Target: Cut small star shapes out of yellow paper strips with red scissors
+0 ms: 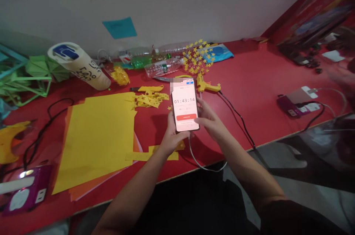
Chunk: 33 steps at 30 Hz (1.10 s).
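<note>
A phone with a lit screen reading 01:43:14 is held upright over the red table, between both hands. My left hand grips its lower left side, fingers wrapped behind it. On the right edge, my right hand holds the phone, with the thumb over the lower right of the screen. A pale cable runs from the phone's bottom. Beyond the phone are a yellow glue gun and many small yellow stars. Yellow strips lie beside my left wrist.
Yellow sheets cover the left of the red table. Yellow scraps, a cutter, plastic bottles and a white tumbler stand or lie behind. Purple power strips sit at both sides, with black cords.
</note>
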### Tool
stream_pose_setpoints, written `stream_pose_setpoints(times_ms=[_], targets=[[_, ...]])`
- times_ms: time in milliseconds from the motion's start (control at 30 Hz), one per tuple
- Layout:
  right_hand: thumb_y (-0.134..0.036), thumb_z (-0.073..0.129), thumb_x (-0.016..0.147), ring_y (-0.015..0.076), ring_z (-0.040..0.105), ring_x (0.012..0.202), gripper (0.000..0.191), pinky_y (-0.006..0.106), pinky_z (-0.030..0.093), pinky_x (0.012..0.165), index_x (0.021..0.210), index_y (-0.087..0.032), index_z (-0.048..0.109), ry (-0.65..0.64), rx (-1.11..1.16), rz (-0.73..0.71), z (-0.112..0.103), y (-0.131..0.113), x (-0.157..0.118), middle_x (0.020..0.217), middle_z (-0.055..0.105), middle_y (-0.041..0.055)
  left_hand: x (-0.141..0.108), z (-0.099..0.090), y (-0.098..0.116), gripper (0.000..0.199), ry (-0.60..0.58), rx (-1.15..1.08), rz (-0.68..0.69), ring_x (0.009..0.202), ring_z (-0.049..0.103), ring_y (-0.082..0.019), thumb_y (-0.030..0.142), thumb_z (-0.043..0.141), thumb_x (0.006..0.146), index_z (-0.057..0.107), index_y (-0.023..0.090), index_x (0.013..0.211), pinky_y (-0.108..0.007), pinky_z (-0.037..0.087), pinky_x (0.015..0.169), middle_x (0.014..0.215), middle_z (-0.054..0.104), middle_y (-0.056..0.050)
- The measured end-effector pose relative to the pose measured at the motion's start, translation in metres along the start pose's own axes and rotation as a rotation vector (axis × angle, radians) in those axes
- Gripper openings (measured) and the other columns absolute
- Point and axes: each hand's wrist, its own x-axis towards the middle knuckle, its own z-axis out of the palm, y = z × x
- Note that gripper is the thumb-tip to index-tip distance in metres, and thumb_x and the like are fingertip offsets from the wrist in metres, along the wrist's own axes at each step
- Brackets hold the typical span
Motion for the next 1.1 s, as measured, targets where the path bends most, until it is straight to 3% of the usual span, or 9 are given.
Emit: stream_pose_setpoints(times_ms=[100,200,300,400,567,867,967,1100], targets=[[-0.038,0.074,0.072,0.0304,0.048,0.130,0.086,0.053,0.042,0.106,0.146,-0.032,0.030,-0.004,-0.054,-0.017,0.004,0.002,-0.014,0.145,0.046,0.0098,-0.003,0.005,0.002,0.087,-0.004,0.024,-0.044,0.069,0.064,-0.013,0.022,0.074,0.063,0.026,0.028,0.135,-0.033,0.056,0.068,0.107,0.065,-0.004],[-0.041,0.073,0.074,0.0318,0.044,0.133,0.090,0.055,0.039,0.108,0.149,-0.033,0.025,0.004,-0.105,-0.034,0.002,-0.003,-0.021,0.149,0.041,0.0107,-0.004,0.010,0.002,0.084,-0.025,0.036,-0.049,0.074,0.065,-0.015,0.024,0.073,0.067,0.026,0.028,0.136,-0.034,0.057,0.070,0.113,0.064,-0.007],[-0.042,0.069,0.077,0.0320,0.046,0.131,0.086,0.055,0.042,0.106,0.150,-0.034,0.024,-0.009,-0.128,-0.037,-0.004,-0.011,-0.026,0.147,0.043,0.0103,-0.003,0.014,-0.001,0.090,-0.059,0.031,-0.027,0.080,0.066,-0.017,0.027,0.074,0.067,0.020,0.030,0.139,-0.033,0.057,0.068,0.118,0.062,-0.008],[-0.043,0.066,0.079,0.0327,0.048,0.129,0.085,0.054,0.048,0.100,0.151,-0.034,0.022,0.006,-0.161,-0.030,-0.008,-0.018,-0.030,0.145,0.046,0.0103,0.000,0.020,-0.006,0.091,-0.096,0.026,0.006,0.071,0.064,-0.014,0.029,0.076,0.067,0.020,0.031,0.139,-0.032,0.056,0.065,0.112,0.064,-0.006],[-0.039,0.068,0.076,0.0313,0.048,0.129,0.088,0.052,0.046,0.103,0.150,-0.034,0.022,0.074,-0.151,-0.058,-0.009,-0.022,-0.039,0.149,0.042,0.0090,0.000,0.030,-0.005,0.089,-0.135,0.055,-0.004,0.064,0.062,-0.013,0.030,0.075,0.069,0.019,0.029,0.138,-0.034,0.055,0.066,0.098,0.066,-0.002],[-0.038,0.068,0.077,0.0324,0.051,0.126,0.086,0.052,0.051,0.095,0.150,-0.032,0.022,0.124,-0.170,-0.074,-0.009,-0.025,-0.053,0.146,0.045,0.0116,-0.005,0.039,-0.005,0.098,-0.164,0.087,-0.011,0.064,0.062,-0.014,0.032,0.075,0.069,0.011,0.031,0.144,-0.034,0.055,0.066,0.097,0.065,-0.002],[-0.039,0.067,0.079,0.0326,0.053,0.122,0.084,0.050,0.055,0.088,0.149,-0.032,0.022,0.121,-0.189,-0.068,-0.010,-0.026,-0.055,0.144,0.046,0.0123,-0.004,0.039,-0.007,0.096,-0.175,0.086,-0.001,0.065,0.062,-0.014,0.034,0.074,0.070,0.013,0.030,0.144,-0.034,0.055,0.066,0.098,0.065,-0.003],[-0.039,0.066,0.078,0.0315,0.054,0.120,0.077,0.050,0.052,0.092,0.145,-0.030,0.030,0.149,-0.215,-0.090,-0.009,-0.027,-0.053,0.137,0.052,0.0115,-0.004,0.040,-0.007,0.088,-0.198,0.082,-0.010,0.066,0.063,-0.014,0.033,0.073,0.072,0.018,0.029,0.140,-0.034,0.055,0.068,0.097,0.065,-0.002]])
